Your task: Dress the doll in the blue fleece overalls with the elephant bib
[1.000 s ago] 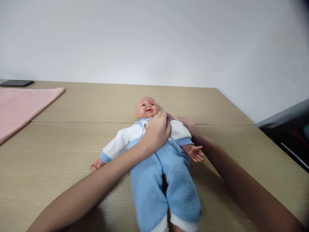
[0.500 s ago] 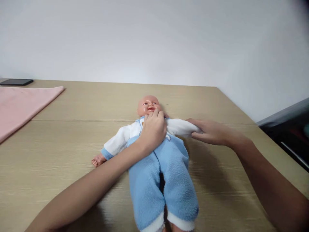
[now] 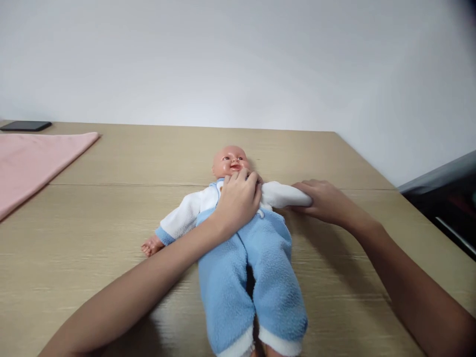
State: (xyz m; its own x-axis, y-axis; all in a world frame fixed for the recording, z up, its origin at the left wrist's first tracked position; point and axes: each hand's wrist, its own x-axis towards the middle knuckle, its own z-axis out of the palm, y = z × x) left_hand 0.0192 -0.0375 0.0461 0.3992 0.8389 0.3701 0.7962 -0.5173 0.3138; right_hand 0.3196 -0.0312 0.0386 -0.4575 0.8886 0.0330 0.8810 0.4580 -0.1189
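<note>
My right hand (image 3: 322,201) pinches a doll (image 3: 226,267) by 1 white sleeve (image 3: 280,195), my left hand (image 3: 240,201) partly blocks its collar (image 3: 216,183), grip unclear, pink cloth (image 3: 33,161) and black slab (image 3: 26,126) well apart.

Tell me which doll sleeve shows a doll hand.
The sleeve at picture left: a doll hand pokes from its cuff. The other sleeve, in the right hand, shows none.

A smooth gloss is shown by the round pink plastic doll head (image 3: 228,156). Rough, matt fleece is seen in the light-blue two-legged trousers (image 3: 226,287) and the tubular white sleeve (image 3: 184,215). Fine grain and a faint sheen are borne by the flat tan wood-look table (image 3: 148,158), smooth matt cloth by the pink pointed sheet (image 3: 33,158).
</note>
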